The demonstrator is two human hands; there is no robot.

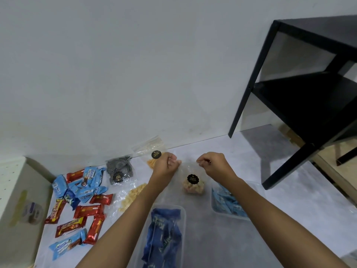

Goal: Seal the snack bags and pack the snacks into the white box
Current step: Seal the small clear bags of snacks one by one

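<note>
A clear snack bag [193, 185] with pale biscuits and a round black label stands upright on the grey floor. My left hand [166, 165] pinches the bag's top edge at its left end. My right hand [213, 163] pinches the same edge at its right end. Behind my left hand lies another clear bag [152, 151] with orange snacks and a black label. A bag of dark spiral biscuits [119, 170] lies further left. A fourth clear bag of pale crumbly snacks [131, 196] lies under my left forearm. The white box [17, 188] stands at the far left.
Red and blue wrapped bars [77, 206] are scattered on the floor at left. A clear tub of dark blue packets [164, 235] sits between my forearms. Another tub of light blue packets [228, 204] is at right. A black shelf unit [301, 97] stands back right against the wall.
</note>
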